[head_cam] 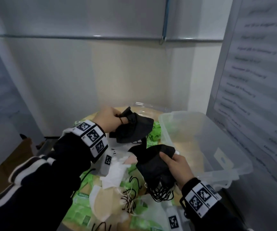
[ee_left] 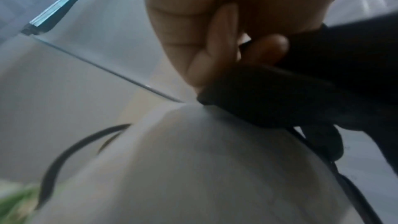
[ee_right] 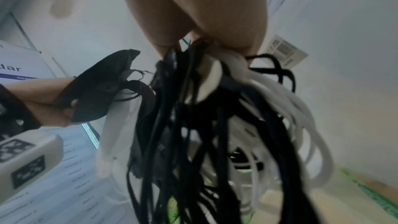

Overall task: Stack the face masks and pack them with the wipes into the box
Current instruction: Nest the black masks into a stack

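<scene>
Face masks are light, limp fabric with tangling ear loops; grip the folded body, not the loops. The left hand (head_cam: 108,120) pinches one black mask (head_cam: 132,129) above the table (head_cam: 87,117); the right hand (head_cam: 176,167) clasps a stack (head_cam: 152,162) beside the empty box (head_cam: 206,144).

A round table (head_cam: 91,116) stands before the person, close to the wall behind it. The box (head_cam: 206,140) sits on the table's right side, a lid (head_cam: 144,107) lying behind it. Loose masks (head_cam: 111,177) and wipe packets (head_cam: 81,212) lie heaped across the table, left of the box. Above the heap, the left hand (head_cam: 108,120) holds one mask (head_cam: 134,129) toward the back; the right hand (head_cam: 177,167) holds a stack of masks (head_cam: 152,162) nearer the person, beside the box
</scene>
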Demonstrator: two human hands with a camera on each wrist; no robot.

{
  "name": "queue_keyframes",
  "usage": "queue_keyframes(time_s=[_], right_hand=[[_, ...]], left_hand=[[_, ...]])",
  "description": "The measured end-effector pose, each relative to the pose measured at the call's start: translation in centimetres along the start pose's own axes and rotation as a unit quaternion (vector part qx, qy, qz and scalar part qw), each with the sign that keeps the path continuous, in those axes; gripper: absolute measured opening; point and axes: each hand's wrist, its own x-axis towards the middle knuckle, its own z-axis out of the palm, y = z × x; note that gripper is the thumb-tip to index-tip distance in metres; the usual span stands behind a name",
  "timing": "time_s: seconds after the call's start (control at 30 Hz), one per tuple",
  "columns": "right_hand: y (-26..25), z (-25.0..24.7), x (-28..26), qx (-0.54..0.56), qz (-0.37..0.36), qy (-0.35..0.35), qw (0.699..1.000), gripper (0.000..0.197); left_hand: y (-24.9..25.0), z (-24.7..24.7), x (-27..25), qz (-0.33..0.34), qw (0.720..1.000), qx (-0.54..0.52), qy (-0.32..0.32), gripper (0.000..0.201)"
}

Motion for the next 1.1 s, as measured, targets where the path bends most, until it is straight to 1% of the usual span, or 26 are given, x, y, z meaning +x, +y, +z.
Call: queue_keyframes(time_s=[0.1,0.23,0.3,0.37,0.43,0.5,0.6,0.67,0.73,0.77,0.83,0.87,0.9,0.93,0.97,1.0,1.07,1.1], right_hand=[[-0.1,-0.1,-0.1,-0.011,-0.004,0.004,1.0,0.01],[-0.3,0.0,-0.2,-0.023,-0.013,0.014,1.0,0.01],[-0.5,0.0,-0.3,-0.024,-0.013,0.014,1.0,0.011],[-0.6,0.0,-0.3,-0.028,-0.014,0.015,0.999,0.012],[-0.7,0.1,-0.2,-0.028,-0.012,0.013,0.999,0.011],[-0.8,0.3,-0.2,-0.016,-0.009,0.001,1.0,0.012],[-1.5,0.5,-0.6,0.05,0.007,-0.032,0.998,0.013],[-1.7,0.5,-0.6,0.073,0.018,-0.048,0.996,0.018],[-1.7,0.4,-0.5,0.08,0.026,-0.058,0.995,0.022],[-1.9,0.4,-0.6,0.093,0.03,-0.069,0.993,0.028],[-2.4,0.4,-1.2,0.17,0.047,-0.112,0.978,0.048],[-2.7,0.3,-1.6,0.21,0.057,-0.136,0.967,0.054],[-3.1,0.2,-1.9,0.238,0.059,-0.159,0.957,0.055],[-3.2,0.1,-2.1,0.248,0.053,-0.173,0.952,0.052],[-3.1,0.2,-2.2,0.242,0.045,-0.179,0.953,0.044],[-2.9,0.2,-2.2,0.223,0.039,-0.171,0.959,0.035],[-2.6,0.3,-1.9,0.174,0.03,-0.126,0.976,0.018],[-2.5,0.2,-1.9,0.167,0.029,-0.111,0.979,0.015]], left_hand=[[-0.6,0.3,-0.4,-0.021,1.0,-0.021,0.0,0.02],[-0.7,0.8,-1.1,-0.04,0.999,-0.03,-0.011,0.025],[-0.5,0.8,-1.4,-0.043,0.997,-0.057,-0.015,0.026],[-0.1,0.9,-1.4,-0.027,0.996,-0.088,-0.004,0.025],[0.3,1.2,-1.6,-0.002,0.996,-0.094,0.005,0.022],[0.6,2.2,-2.1,0.031,0.997,-0.067,-0.006,0.022],[0.3,4.4,-3.0,0.073,0.997,-0.006,-0.031,0.017],[-0.1,5.5,-3.5,0.092,0.996,0.005,-0.022,0.012],[-0.1,6.3,-4.1,0.112,0.993,-0.003,-0.027,0.019],[0.0,6.5,-4.3,0.119,0.992,-0.009,-0.036,0.022],[0.1,6.8,-4.7,0.131,0.99,-0.02,-0.042,0.02],[0.1,6.8,-4.8,0.135,0.99,-0.026,-0.042,0.02],[0.2,6.8,-4.9,0.137,0.989,-0.032,-0.044,0.021],[0.2,6.7,-5.0,0.136,0.989,-0.038,-0.049,0.025],[0.2,6.6,-5.1,0.134,0.988,-0.047,-0.056,0.03],[0.3,6.4,-5.2,0.129,0.987,-0.064,-0.065,0.037],[0.4,6.0,-5.4,0.104,0.981,-0.136,-0.094,0.05],[0.3,5.8,-5.4,0.087,0.974,-0.18,-0.11,0.055]])
